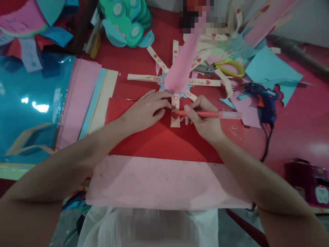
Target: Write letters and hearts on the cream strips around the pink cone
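Observation:
My right hand [205,118] is closed around a red felt-tip pen [218,115], its tip on a cream paper strip [175,122]. The strip bears red lettering and points toward me. From the left, my left hand [146,111] holds the strip's edge, thumb and fingertips bunched close to the pen tip. Several such strips, lettered and some with hearts, spread like rays from a blue scalloped paper piece [161,79]. A pink paper cone [178,73] rises over its middle and hides part of it.
Yellow-handled scissors [231,67], a blue glue gun [264,101] with a cord, and paper scraps lie at the right. Coloured sheets [79,92] and a shiny blue packet [31,103] are at the left. Green paper cutouts [128,20] lie behind. Red sheets [159,140] lie underneath.

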{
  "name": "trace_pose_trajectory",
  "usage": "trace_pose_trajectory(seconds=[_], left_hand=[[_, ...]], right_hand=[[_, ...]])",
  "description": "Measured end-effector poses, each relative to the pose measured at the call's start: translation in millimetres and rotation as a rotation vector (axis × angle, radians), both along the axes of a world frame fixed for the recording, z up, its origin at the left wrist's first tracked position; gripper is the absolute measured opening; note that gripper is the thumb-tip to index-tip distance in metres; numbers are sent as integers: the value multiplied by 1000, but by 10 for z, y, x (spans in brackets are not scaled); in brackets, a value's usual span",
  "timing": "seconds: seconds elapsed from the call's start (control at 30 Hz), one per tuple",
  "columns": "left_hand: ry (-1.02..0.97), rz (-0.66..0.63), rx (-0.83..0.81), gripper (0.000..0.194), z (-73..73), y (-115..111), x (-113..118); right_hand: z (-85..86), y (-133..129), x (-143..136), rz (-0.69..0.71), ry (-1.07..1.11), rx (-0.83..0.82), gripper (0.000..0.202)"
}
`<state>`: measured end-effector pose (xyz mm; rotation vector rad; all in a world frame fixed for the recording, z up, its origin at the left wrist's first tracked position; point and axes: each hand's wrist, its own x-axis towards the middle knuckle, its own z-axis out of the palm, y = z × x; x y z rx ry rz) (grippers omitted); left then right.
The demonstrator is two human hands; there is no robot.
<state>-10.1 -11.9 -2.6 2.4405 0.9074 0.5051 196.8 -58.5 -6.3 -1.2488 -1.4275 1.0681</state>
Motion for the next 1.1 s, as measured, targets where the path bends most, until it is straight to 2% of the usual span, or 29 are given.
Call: trace_pose_trajectory(seconds=[0.17,0.53,0.93,1.1], left_hand=[[-6,-17,-6,31,-6,9,-11],[-9,-41,8,30,-37,29,0],[33,-35,-2,31,-36,29,0],[33,-30,2,31,-56,43,1]], right_hand=[[-15,22,-37,-13,58,16,38],[-23,10,-34,18,-27,52,33],[-83,-25,-44,-39,-313,132,31],[-157,13,-60,-1,-197,117,27]])
